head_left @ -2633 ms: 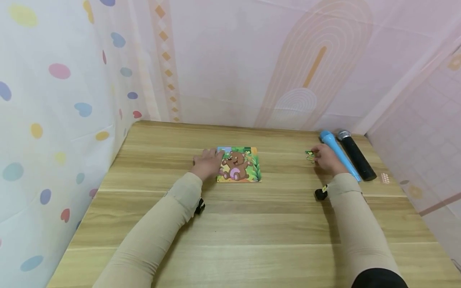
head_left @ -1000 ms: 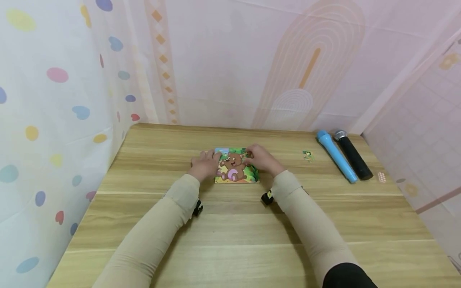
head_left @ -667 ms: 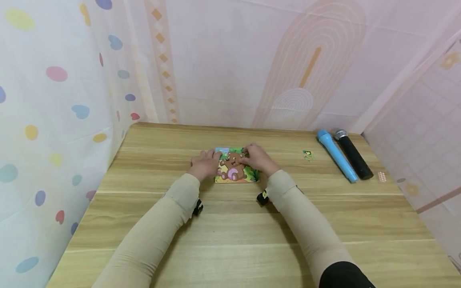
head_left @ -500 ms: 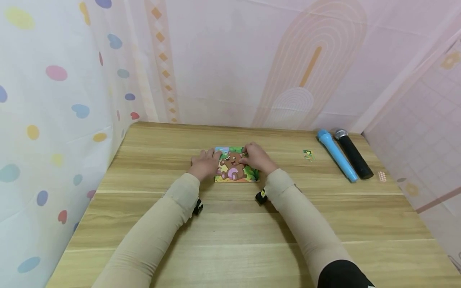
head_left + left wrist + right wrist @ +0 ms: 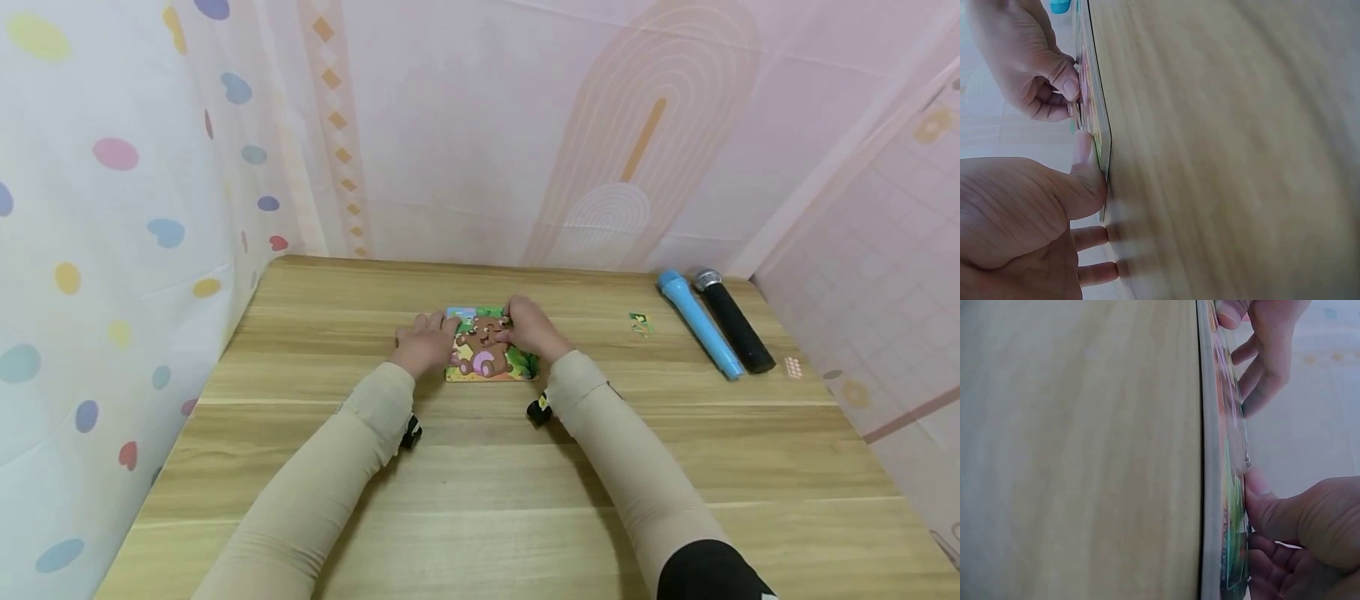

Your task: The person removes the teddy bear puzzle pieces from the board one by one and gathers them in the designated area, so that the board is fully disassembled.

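Observation:
A bear picture puzzle [image 5: 482, 360] lies on the wooden table, with foliage printed along its right side. At its left edge rests my left hand [image 5: 426, 342]; the left wrist view shows the thumb [image 5: 1085, 150] against the board and straight fingers reaching down to the table. My right hand [image 5: 534, 328] is over the upper right part of the picture. Between its thumb and fingers it pinches a thin puzzle piece [image 5: 1076, 114], seen edge-on in the left wrist view and mostly covered by the fingers. That piece is right at the board's surface.
Small loose green-and-yellow puzzle pieces [image 5: 641, 323] lie to the right of the board. Beyond them are a blue microphone [image 5: 701, 325] and a black microphone [image 5: 735, 325], with a small pink dotted item [image 5: 793, 367] near the right edge. Patterned curtains [image 5: 465, 142] enclose the table.
My right hand has come left from the loose pieces to the puzzle with a piece in its fingers, then shifted slightly further left over it. The left hand has stayed at the board's left edge.

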Demonstrator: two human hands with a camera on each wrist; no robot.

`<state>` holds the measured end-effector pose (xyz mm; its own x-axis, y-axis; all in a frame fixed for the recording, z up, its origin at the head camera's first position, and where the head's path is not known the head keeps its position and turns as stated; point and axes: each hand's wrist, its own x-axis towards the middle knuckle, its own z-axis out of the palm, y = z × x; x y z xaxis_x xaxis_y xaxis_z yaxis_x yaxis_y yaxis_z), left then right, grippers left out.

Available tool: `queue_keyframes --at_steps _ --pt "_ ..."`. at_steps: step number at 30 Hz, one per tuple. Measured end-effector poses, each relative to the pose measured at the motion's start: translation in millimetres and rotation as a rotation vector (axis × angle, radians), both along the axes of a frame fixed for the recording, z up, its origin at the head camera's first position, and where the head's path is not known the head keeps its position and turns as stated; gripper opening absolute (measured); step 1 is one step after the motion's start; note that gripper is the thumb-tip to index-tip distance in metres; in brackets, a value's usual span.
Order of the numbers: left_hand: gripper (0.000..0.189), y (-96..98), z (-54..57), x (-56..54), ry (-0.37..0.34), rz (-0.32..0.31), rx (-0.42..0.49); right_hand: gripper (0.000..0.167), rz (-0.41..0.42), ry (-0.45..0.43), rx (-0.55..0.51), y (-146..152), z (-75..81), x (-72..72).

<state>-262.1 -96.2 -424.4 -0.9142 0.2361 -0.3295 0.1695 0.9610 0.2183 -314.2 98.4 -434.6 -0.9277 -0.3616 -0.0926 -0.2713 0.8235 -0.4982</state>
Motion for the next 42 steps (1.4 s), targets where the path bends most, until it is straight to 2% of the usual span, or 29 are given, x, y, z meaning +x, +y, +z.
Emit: queue_keyframes --at_steps 7,10,15,21,29,42 --pt "0.076 2.5 0.3 3.0 0.026 -0.012 0.004 0.047 -0.017 -0.047 -0.083 2 1.2 1.0" --pt "0.076 2.9 0.9 4.0 0.024 -0.019 0.002 0.054 0.001 -0.055 -0.08 2 0.2 0.4" --pt "0.074 1.8 3.4 5.2 0.02 -0.012 0.006 0.045 0.072 0.002 -0.015 2 -2.5 -2.5" --pt "0.069 -0.1 6.1 6.9 0.016 -0.005 0.02 0.043 0.118 0.022 -0.064 4 -3.0 -7.0" --pt "0.068 -2.7 4.8 4.0 0.012 -0.005 0.007 0.043 0.114 0.035 -0.108 5 -1.3 -10.3" --pt "0.072 -7.5 2.9 4.8 0.011 -0.01 0.019 0.045 0.138 0.006 -0.068 3 -1.1 -6.8"
